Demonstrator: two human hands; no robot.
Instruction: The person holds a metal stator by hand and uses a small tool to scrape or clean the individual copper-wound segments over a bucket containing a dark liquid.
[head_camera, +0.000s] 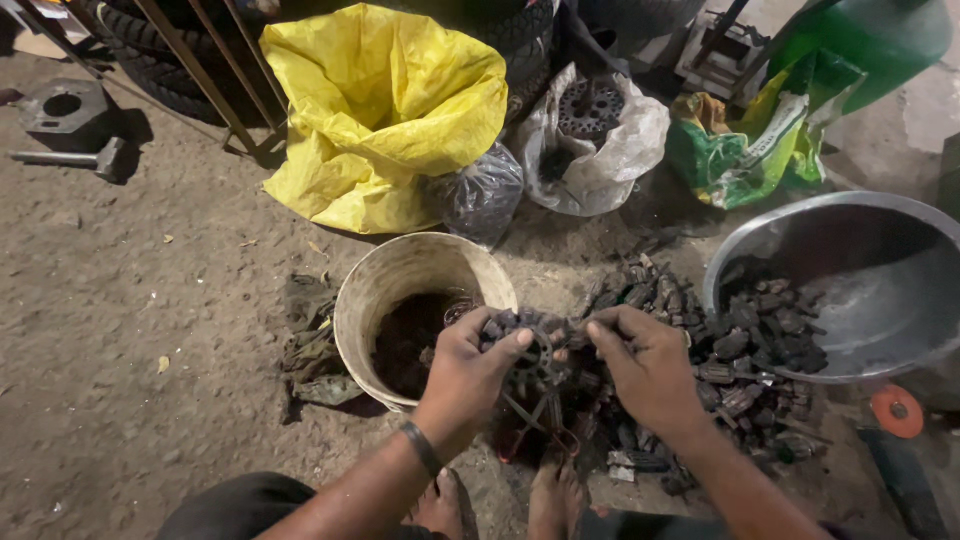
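My left hand (468, 372) and my right hand (647, 365) both grip one dark, greasy round metal part (538, 352) with a hole in its middle, held low over the ground. The left thumb lies across its top; the right fingers pinch its right side. It hangs beside a dirty white bucket (365, 305) holding dark scrap, just left of the part. A heap of small blackened metal pieces (665, 300) lies under and to the right of my hands. My bare feet (556, 500) show below.
A large metal basin (880, 250) with more dark pieces stands at right. Behind are a yellow sack (385, 110), a white bag with a round metal part (595, 140), a dark plastic bag (482, 195), a green bag (745, 150) and tyres. A rag (310, 345) lies left of the bucket.
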